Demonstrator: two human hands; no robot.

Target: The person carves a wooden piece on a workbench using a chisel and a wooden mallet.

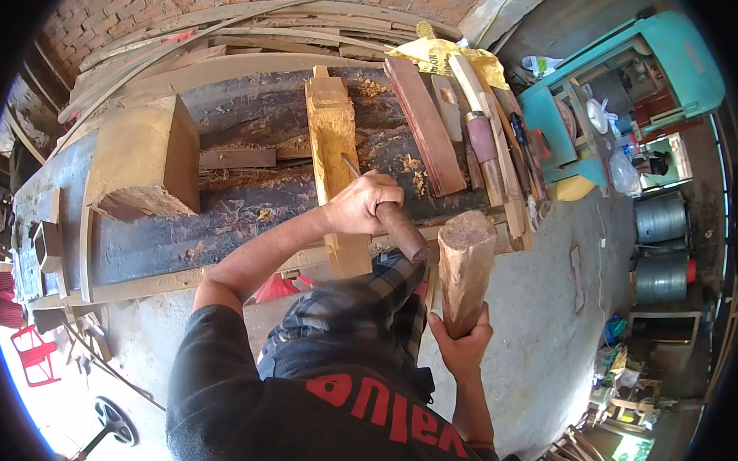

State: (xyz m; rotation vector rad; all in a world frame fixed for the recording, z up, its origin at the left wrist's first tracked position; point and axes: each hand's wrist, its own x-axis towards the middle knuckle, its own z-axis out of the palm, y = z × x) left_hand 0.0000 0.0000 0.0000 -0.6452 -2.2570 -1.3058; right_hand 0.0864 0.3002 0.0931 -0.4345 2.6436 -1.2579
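My left hand [361, 203] is closed around the wooden handle of a chisel [403, 234]. The chisel's thin blade points up and left onto a long yellowish timber piece [333, 122], which has a hollowed, rough-cut face and a narrow tenon at its far end. My right hand [464, 344] grips the lower part of a thick wooden mallet [466, 255]. The mallet's blunt, worn end stands just right of the chisel handle's butt, with a small gap that is hard to judge. Yellow chips lie on the dark bench around the timber.
A large squared wood block [143, 161] sits on the left of the dark workbench [247, 243]. To the right lie a reddish board [425, 127], a tool with a purple-wrapped handle [481, 137] and several wood strips. A teal bandsaw [696, 65] and metal drums [659, 219] stand farther right.
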